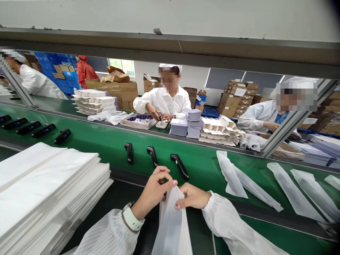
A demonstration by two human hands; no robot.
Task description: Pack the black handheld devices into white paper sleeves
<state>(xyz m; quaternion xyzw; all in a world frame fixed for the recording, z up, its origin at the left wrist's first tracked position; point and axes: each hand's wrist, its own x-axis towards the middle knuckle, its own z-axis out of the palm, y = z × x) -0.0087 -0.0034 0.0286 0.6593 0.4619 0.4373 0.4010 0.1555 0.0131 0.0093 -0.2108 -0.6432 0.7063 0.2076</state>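
A translucent white plastic sleeve [170,226] hangs upright in front of me, with its top edge between both hands. My left hand [154,189] pinches the top left edge of the sleeve between thumb and fingers; a watch with a pale green strap is on that wrist. On the other side, my right hand [191,196] grips the top right edge, its thumb in front. Just beyond my fingers lies a black handheld device [180,166] with a bent head; two more, one of them [129,152], lie to its left on the green belt [103,148].
A thick stack of white sleeves or sheets [47,184] stands at my left. Sleeves [231,173] lie on the belt at right, several black devices [39,130] at far left. Across sits a co-worker [164,101] beside box stacks [193,122]. A metal post [297,118] and an overhead shelf [170,46] frame the view.
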